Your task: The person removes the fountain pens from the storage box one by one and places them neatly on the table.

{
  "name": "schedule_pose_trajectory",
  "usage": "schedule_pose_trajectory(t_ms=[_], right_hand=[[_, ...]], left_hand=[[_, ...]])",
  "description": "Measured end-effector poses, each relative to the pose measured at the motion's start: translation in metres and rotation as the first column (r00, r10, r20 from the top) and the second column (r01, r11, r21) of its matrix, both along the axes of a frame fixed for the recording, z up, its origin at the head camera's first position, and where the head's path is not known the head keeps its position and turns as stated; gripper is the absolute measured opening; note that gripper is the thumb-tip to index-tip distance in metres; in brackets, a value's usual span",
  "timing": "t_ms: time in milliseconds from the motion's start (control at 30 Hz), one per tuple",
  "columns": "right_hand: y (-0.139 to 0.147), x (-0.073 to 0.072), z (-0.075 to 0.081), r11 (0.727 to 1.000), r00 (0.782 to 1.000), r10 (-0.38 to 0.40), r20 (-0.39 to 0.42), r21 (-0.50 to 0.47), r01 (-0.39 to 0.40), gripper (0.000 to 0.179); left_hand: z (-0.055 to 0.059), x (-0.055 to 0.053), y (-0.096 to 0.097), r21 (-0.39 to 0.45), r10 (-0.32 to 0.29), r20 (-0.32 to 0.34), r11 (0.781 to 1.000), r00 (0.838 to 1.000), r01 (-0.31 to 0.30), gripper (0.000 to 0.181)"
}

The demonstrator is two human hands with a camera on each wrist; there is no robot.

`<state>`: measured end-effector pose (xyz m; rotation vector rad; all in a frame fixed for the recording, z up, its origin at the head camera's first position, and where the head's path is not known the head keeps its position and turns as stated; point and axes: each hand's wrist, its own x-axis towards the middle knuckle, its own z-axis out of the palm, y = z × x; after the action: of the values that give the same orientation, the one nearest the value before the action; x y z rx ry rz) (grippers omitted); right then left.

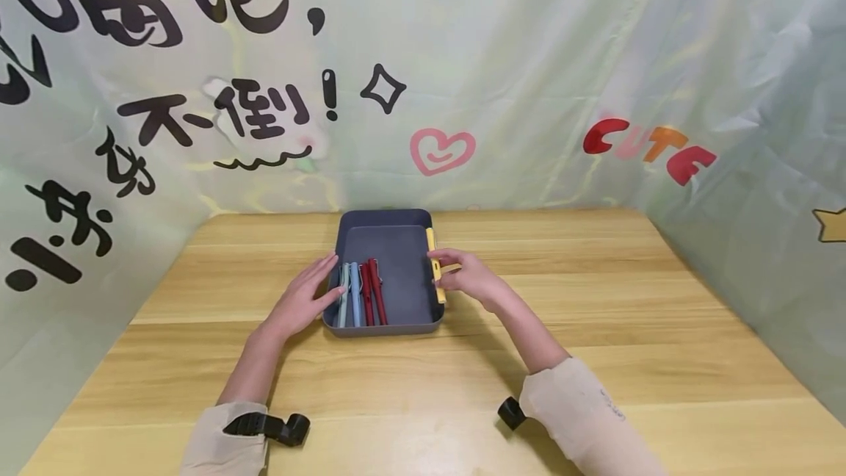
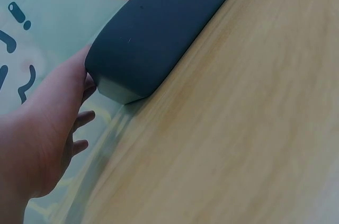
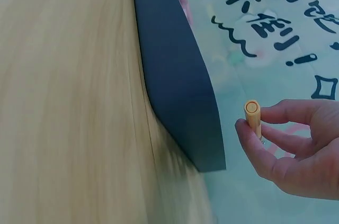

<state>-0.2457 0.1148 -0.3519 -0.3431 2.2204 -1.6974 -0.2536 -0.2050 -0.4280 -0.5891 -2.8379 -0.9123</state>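
A dark blue-grey tray (image 1: 406, 278) lies on the wooden table. My right hand (image 1: 468, 278) pinches a yellow pen (image 1: 438, 278) between thumb and fingers at the tray's right rim. The right wrist view shows the round end of this yellow pen (image 3: 252, 108) above the tray's outer wall (image 3: 177, 75). At the opposite side, my left hand (image 1: 305, 298) rests against the left rim with fairly straight fingers, its thumb reaching over the edge. Beside that thumb, a pale green pen (image 1: 344, 296), a light blue pen (image 1: 356, 294) and two dark red pens (image 1: 367, 292) lie side by side inside.
The wooden table (image 1: 595, 300) extends around the tray and meets a printed cloth backdrop (image 1: 529, 79) behind and at both sides. Black camera mounts (image 1: 291, 430) are strapped at both sleeves.
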Motion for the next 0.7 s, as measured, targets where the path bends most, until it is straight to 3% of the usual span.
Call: schedule_pose_trajectory(t_ms=[700], right_hand=[[0.032,-0.009,-0.024,0.992,0.993,-0.114,-0.015,0.047,0.115,0.053]], left_hand=[[0.001,0.001,0.0,0.001,-0.008,-0.005,1.0,1.0,0.008,0.07]])
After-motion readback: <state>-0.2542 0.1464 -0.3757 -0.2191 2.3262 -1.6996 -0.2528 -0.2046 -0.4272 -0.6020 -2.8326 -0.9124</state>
